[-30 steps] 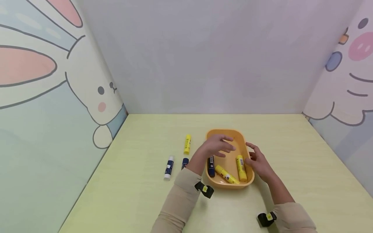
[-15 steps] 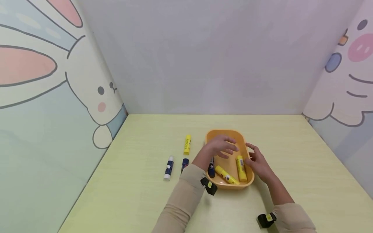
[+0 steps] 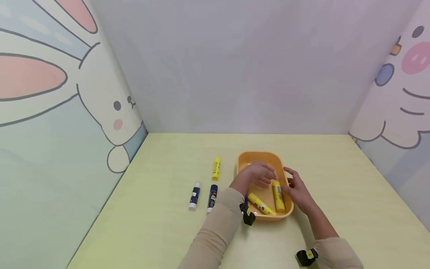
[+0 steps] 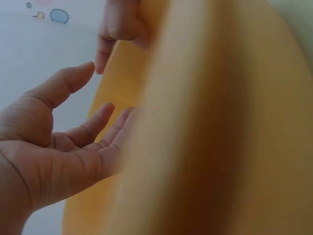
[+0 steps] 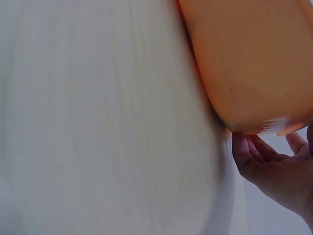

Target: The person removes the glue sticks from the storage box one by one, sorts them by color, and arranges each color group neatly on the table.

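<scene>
From the head: the tray (image 3: 258, 152) sits on the table (image 3: 168, 160), two yellow sticks (image 3: 278, 197) lying in its near half and one blue stick (image 3: 246, 198) mostly behind the left arm. The left hand (image 3: 258, 174) is over the tray, fingers loosely spread, with nothing seen in its grasp. Its tips are near the top of the right-hand yellow stick; a low, slow approach should avoid knocking it. Left of the tray lie a yellow tube (image 3: 216, 168) and two blue tubes (image 3: 194, 195), one close by the left sleeve (image 3: 220, 216), so that forearm is best kept lifted.

From the left wrist: the thumb stands well away from the fingers, a wide, relaxed opening. The blurred tray wall hides the fingertips, so I can't say whether they touch anything.

From the right wrist: the right hand (image 3: 300, 189) has curled fingers against the tray's outside, its thumb at the rim. A light, even hold there should steady the tray without tipping it.
</scene>
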`<state>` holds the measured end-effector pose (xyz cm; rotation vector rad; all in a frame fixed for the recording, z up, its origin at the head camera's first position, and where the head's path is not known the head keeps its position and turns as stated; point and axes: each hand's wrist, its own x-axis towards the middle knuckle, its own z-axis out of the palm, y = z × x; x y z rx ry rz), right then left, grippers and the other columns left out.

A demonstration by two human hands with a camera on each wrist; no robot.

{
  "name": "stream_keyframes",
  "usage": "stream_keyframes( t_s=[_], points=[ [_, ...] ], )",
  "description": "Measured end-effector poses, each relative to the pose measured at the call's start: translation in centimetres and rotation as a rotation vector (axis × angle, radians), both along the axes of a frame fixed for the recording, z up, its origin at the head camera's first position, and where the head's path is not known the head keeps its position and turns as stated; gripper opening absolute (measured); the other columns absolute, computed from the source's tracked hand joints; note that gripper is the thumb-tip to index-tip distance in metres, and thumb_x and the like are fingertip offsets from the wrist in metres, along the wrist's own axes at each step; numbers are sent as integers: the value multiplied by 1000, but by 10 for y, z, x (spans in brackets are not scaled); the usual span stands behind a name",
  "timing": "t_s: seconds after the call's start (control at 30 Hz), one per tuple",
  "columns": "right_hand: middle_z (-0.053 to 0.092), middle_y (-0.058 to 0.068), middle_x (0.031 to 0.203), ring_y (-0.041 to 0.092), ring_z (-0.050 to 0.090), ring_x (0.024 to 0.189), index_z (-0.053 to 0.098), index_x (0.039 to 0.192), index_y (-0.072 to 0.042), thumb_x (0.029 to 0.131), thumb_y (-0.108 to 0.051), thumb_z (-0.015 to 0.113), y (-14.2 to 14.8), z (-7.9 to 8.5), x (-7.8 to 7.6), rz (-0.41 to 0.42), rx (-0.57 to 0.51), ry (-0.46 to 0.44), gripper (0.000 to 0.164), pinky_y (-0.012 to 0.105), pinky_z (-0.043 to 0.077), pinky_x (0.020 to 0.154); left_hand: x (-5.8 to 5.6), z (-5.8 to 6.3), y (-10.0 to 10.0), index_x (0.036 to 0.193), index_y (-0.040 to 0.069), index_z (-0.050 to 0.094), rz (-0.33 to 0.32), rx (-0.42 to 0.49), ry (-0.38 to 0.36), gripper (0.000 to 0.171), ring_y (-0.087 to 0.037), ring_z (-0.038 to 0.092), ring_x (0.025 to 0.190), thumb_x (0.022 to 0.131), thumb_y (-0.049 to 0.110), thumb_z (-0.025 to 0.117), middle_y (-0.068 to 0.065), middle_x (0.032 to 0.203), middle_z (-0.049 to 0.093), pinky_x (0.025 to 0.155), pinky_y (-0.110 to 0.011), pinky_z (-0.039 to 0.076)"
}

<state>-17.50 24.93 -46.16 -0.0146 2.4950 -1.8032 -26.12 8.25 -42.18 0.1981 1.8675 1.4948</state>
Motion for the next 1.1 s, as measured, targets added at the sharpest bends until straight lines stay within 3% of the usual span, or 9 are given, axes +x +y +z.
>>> stream_keyframes(
  t_s=[0.17,0.47,0.73,0.93,1.1],
  points=[
    [35,37,131,47,42,116,15,146,-8,90,3,48,-1,2,1,1,13,21,66,50,44,88,-1,-5,2,115,4,60,5,-47,-8,40,-28,61,82,78,7,74,-11,90,62,74,-45,52],
    [32,36,136,46,40,120,16,149,-13,94,-8,51,5,5,2,19,23,-15,66,51,43,89,-9,1,3,114,6,60,-39,-127,-27,38,-29,60,84,79,7,74,-15,92,61,72,-44,52],
    [26,36,139,38,47,111,15,150,-17,94,-10,53,15,3,5,94,-139,-85,68,35,50,77,-18,3,-1,121,2,57,-100,-137,-56,44,-30,61,87,79,3,72,-16,94,60,73,-43,53],
    [16,34,144,45,33,124,12,151,-19,93,-9,53,21,2,7,138,-205,-122,71,39,48,84,-20,-6,1,116,3,61,-106,-123,-121,41,-31,62,86,77,2,74,-17,91,62,72,-44,53],
    [10,33,146,47,23,129,11,151,-19,93,-12,56,22,3,8,161,-234,-143,73,44,45,88,-18,-12,7,108,3,63,-72,-88,-156,33,-31,62,82,76,-2,73,-18,88,62,72,-45,53]
  ],
)
